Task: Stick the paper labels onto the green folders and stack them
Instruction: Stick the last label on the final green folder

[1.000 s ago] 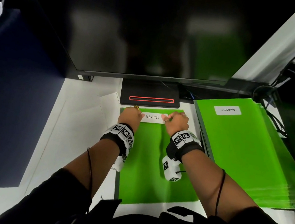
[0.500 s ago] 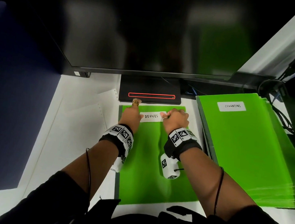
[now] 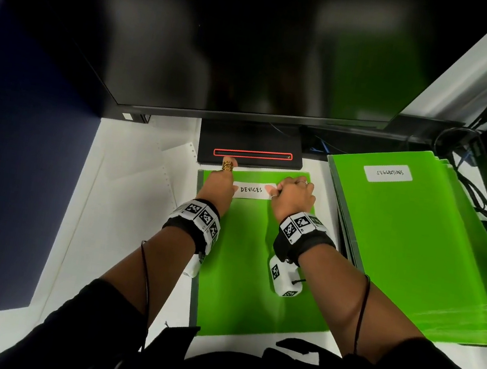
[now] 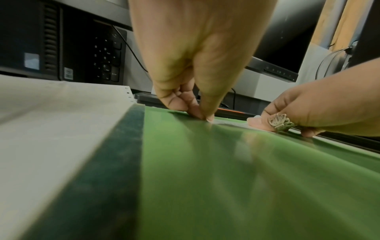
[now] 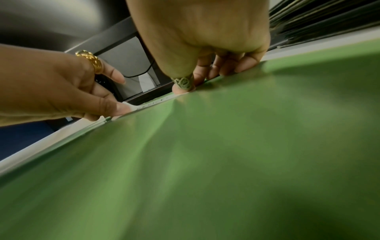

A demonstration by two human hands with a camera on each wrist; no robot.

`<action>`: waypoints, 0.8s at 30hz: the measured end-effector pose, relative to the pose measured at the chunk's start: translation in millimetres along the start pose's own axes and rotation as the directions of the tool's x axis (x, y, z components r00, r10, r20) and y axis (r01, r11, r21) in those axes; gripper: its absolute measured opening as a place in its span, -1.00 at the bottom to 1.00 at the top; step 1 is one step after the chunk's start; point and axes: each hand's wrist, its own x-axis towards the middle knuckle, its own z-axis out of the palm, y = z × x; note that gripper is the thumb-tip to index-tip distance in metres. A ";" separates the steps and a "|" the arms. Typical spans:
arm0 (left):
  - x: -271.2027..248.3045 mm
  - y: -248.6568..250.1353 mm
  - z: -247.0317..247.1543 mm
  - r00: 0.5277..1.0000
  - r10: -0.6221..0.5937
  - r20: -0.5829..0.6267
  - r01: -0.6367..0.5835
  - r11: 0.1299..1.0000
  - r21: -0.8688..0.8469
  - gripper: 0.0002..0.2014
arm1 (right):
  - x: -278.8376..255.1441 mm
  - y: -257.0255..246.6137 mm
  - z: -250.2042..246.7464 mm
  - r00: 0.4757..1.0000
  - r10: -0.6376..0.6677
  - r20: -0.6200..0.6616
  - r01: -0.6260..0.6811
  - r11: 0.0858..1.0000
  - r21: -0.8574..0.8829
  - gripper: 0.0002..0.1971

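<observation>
A green folder [image 3: 256,264] lies flat on the white desk in front of me. Across its top lies a white paper label [image 3: 252,190] reading DEVICES. My left hand [image 3: 234,187] pinches the label's left end with thumb and a finger [image 4: 205,117], while its ringed index finger points toward the monitor base. My right hand [image 3: 275,192] is curled at the label's right end, its ringed thumb [image 5: 183,88] pressed down on the paper. To the right sits a stack of green folders [image 3: 413,255]. The top one bears a label [image 3: 387,172] reading SUGGESTIONS.
A large black monitor [image 3: 225,41] hangs over the back of the desk, its base [image 3: 249,154] touching the folder's far edge. White perforated sheets [image 3: 141,188] lie to the left, beside a dark blue partition [image 3: 13,167]. Cables [image 3: 474,160] run behind the stack.
Both hands stay at the ends of the DEVICES label. The left index finger has stretched forward toward the monitor base. The head view has shifted slightly.
</observation>
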 end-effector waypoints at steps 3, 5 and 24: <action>3.5 -4.5 -0.9 1.000 0.004 0.007 -0.004 1.000 -0.018 -0.55 | 1.3 -0.1 0.5 1.000 0.000 -0.004 0.000 1.000 -0.002 -0.72; 5.0 -5.6 -1.4 1.000 0.006 0.029 -0.007 1.000 0.025 -0.62 | 2.6 0.4 0.5 1.000 0.006 0.002 -0.006 1.000 -0.006 -0.72; 17.1 -7.1 -8.0 0.982 -0.187 -0.043 0.186 0.982 -0.008 -0.23 | 38.8 5.1 -16.6 0.979 0.136 0.149 -0.164 0.968 0.191 -0.32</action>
